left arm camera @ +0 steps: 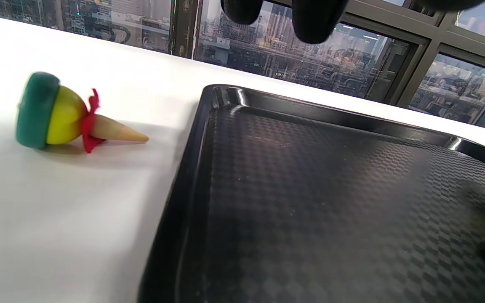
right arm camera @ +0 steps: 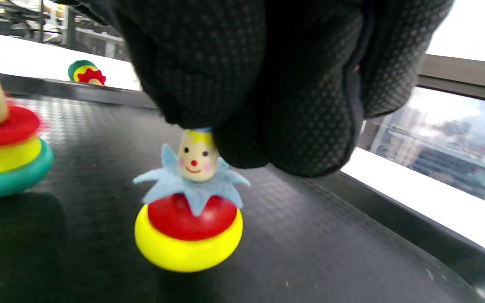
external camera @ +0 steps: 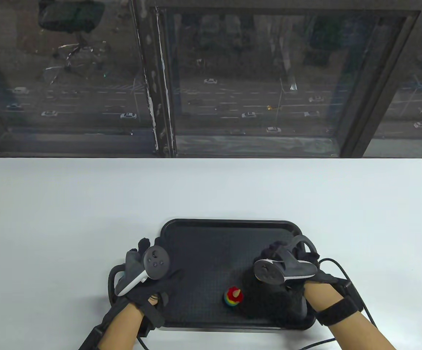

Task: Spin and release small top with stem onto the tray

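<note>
1. Three tops were in view, and I went over them from left to right. Farthest left, a green and yellow top (left arm camera: 67, 115) with a red frill lay tipped on its side on the white table (external camera: 68, 204), just off the tray's left rim, its cone stem pointing toward the tray. I judged it was parked there out of the way.

2. My left hand (external camera: 141, 271) rested at the left edge of the black tray (external camera: 203, 240), on or just over the rim, fingers loose and holding nothing. I took it to be there to steady the tray.

3. Near the tray's front middle, a rainbow-ringed top (external camera: 233, 296) stood upright on its base with its cone up, clear of my working hand.

4. On the right, my right hand (external camera: 283, 269) curled down over the small clown top (right arm camera: 189, 210). My fingertips (right arm camera: 242, 143) pinched the tip of its stem, the part just above the painted face. The top stood upright with its yellow base at or touching the tray floor. I held it by the stem so a twist could set it spinning there.

5. No brand, label or writing could be read on anything; the only marking was the painted smiling face.
</note>
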Motion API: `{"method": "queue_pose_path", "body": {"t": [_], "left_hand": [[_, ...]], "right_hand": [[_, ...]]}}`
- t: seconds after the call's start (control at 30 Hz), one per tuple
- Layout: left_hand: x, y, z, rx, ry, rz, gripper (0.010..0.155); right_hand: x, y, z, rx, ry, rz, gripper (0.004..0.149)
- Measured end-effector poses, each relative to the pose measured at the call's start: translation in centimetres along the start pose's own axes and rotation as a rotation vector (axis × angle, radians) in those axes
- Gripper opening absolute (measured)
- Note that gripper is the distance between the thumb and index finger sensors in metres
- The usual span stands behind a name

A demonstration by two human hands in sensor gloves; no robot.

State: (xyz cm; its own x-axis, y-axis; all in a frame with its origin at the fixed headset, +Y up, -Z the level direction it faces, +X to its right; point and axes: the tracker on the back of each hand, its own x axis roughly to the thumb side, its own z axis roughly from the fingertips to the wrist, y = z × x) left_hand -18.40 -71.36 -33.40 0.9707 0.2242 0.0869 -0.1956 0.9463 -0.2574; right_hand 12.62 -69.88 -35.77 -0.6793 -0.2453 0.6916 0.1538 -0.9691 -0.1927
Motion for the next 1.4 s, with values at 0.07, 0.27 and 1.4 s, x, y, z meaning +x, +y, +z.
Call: {"method": "queue_pose_path", "body": {"t": [0.07,0.27,1.4], "left_hand": [[0.0,0.2,0.1,0.008,-0.004,0.009,0.079],[0.0,0.3,0.0,0.009,-0.011,0.015,0.079],[-6.7,-2.9,-2.9,-0.098,0.55,-0.273,0.06]], "right_hand": [[0.3,0.3,-0.5,0.001,-0.031,0.053,0.038],[-0.1,0.2,-1.0,-0.023,-0.025,0.034,0.037],[-8.2,-1.4,14.9,0.018,0.92,-0.513,0.074]]}}
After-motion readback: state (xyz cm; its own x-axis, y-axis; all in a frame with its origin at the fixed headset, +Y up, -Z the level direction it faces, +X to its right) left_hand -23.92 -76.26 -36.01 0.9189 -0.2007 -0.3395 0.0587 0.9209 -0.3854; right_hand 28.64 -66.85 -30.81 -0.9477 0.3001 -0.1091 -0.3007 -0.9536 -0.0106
